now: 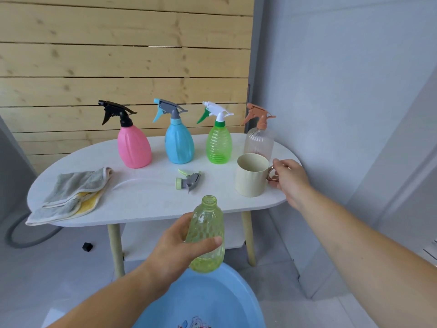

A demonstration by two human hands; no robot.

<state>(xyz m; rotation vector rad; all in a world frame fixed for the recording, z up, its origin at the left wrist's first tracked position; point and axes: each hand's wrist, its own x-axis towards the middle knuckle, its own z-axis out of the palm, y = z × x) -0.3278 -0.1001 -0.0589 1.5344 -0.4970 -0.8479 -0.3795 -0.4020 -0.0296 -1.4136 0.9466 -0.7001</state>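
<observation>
I see a white oval table [146,204] set against a wooden slat wall [118,55], with a grey wall on the right. My left hand [175,247] grips the uncapped yellow-green bottle [208,230], neck up, near me above the blue basin [212,301]. My right hand [288,178] pinches the handle of the cream cup [251,176], which stands at the table's right end. A loose spray head [189,181] lies mid-table.

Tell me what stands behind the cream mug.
The clear spray bottle with the orange trigger stands right behind the cream mug. The mug covers the bottle's base, so whether they touch cannot be told.
</observation>
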